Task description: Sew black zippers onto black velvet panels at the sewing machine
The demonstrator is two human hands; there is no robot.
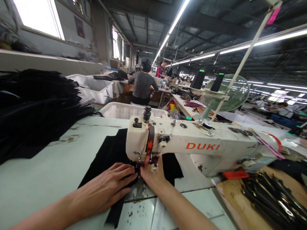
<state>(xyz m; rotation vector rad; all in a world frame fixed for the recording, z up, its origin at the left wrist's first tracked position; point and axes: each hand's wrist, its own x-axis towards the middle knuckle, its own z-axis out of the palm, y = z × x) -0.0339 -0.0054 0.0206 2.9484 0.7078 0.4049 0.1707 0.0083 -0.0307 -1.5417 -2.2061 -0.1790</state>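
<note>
A white sewing machine (172, 140) with orange DUKI lettering stands over a piece of black fabric (105, 155) on the pale green table. My left hand (112, 183) lies on the fabric just left of the needle area, fingers stretched out flat and thumb apart. Beneath the machine head, my right hand (153, 174) reaches past the right side of the presser foot (137, 169). Its fingers are hidden behind the machine head, so their grip does not show. Some of the fabric comes out to the right of that hand, and a narrow strip hangs toward me.
A tall pile of black cut pieces (35, 111) covers the table's left side. White bins (96, 91) stand beyond. Black metal-fitted parts (271, 198) lie on a wooden board (232, 201) at right. Thread cones (198, 80), a fan (231, 92) and co-workers (145, 84) are farther back.
</note>
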